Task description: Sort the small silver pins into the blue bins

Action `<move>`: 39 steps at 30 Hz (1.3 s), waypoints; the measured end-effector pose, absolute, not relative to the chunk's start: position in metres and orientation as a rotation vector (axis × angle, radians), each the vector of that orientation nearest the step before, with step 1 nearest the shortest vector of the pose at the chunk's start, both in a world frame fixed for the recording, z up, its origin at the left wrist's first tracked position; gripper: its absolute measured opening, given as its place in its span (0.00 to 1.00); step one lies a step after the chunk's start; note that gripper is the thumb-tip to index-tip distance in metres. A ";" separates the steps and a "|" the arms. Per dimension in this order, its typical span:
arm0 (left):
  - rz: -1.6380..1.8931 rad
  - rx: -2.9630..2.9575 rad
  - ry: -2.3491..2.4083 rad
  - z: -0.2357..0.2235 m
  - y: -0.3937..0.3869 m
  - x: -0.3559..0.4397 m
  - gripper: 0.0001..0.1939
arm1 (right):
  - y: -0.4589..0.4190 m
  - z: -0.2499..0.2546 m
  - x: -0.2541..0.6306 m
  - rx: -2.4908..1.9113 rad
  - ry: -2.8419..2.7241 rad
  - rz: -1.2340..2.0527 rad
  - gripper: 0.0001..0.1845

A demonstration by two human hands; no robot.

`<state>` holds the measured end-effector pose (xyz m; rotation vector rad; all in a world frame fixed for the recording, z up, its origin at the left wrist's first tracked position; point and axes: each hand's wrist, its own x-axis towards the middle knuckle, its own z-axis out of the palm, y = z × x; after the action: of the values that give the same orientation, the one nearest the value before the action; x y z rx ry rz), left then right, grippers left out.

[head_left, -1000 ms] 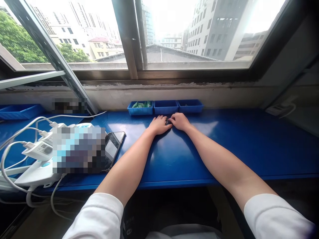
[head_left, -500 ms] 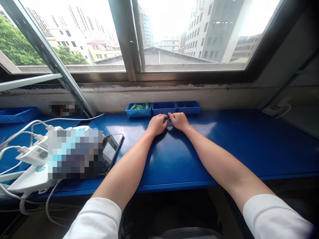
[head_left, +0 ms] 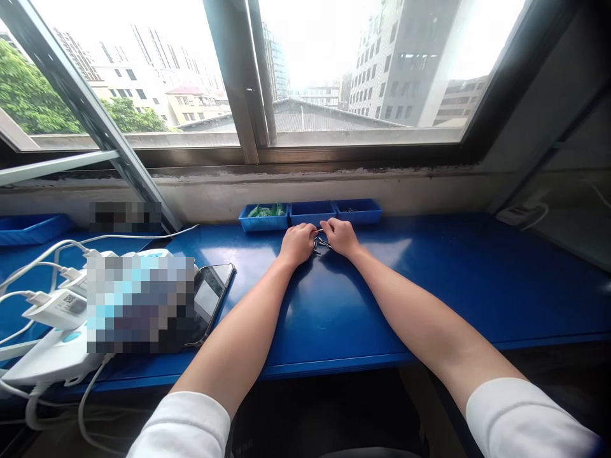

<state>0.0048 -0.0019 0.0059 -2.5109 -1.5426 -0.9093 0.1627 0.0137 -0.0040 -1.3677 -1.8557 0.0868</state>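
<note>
Glared white with daylight: a wide metal-framed window (head_left: 248,76) above a workbench.

Ran beneath the glass: a stained concrete wall (head_left: 334,191), then a long glossy blue surface (head_left: 453,286). Swung inward at left: an open window sash (head_left: 81,95). Showed beyond the panes: green trees (head_left: 28,89), a grey pitched roof (head_left: 305,116), tall office towers (head_left: 401,63).

blown-out daylight through the window (head_left: 363,70), soft glare on the blue bench (head_left: 477,280), bowed wide-angle edges
</note>
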 end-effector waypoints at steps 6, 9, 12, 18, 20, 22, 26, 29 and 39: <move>-0.912 -2.503 -1.584 0.008 -0.003 0.006 0.13 | 0.015 -0.003 0.162 -1.353 -1.765 0.157 0.21; -0.893 -2.475 -1.629 0.009 -0.002 0.005 0.12 | 0.012 -0.001 0.162 -1.188 -1.686 0.362 0.18; -0.907 -2.455 -1.624 0.007 -0.001 0.004 0.12 | 0.011 0.001 0.162 -1.049 -1.646 0.578 0.18; -0.928 -2.421 -1.676 0.003 0.002 0.003 0.14 | 0.014 0.002 0.167 -1.028 -1.521 0.679 0.19; -0.943 -2.385 -1.757 0.002 0.004 0.002 0.17 | 0.016 0.002 0.170 -1.121 -1.470 0.526 0.18; -0.942 -2.358 -1.861 0.001 0.006 -0.001 0.18 | 0.017 0.003 0.174 -1.239 -1.450 0.307 0.17; -0.896 -2.329 -2.023 0.000 0.010 -0.006 0.18 | 0.021 0.001 0.183 -1.459 -1.463 0.026 0.22; -0.831 -2.341 -2.058 -0.001 0.012 -0.008 0.18 | 0.025 -0.003 0.189 -1.575 -1.471 -0.024 0.27; -0.729 -2.431 -2.008 -0.005 0.014 -0.008 0.19 | 0.029 -0.005 0.191 -1.749 -1.554 -0.002 0.39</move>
<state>-0.0081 0.0137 -0.0049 -2.4306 -2.0077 -0.7294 0.1910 0.0295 -0.0054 -1.7493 -1.5541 -0.0015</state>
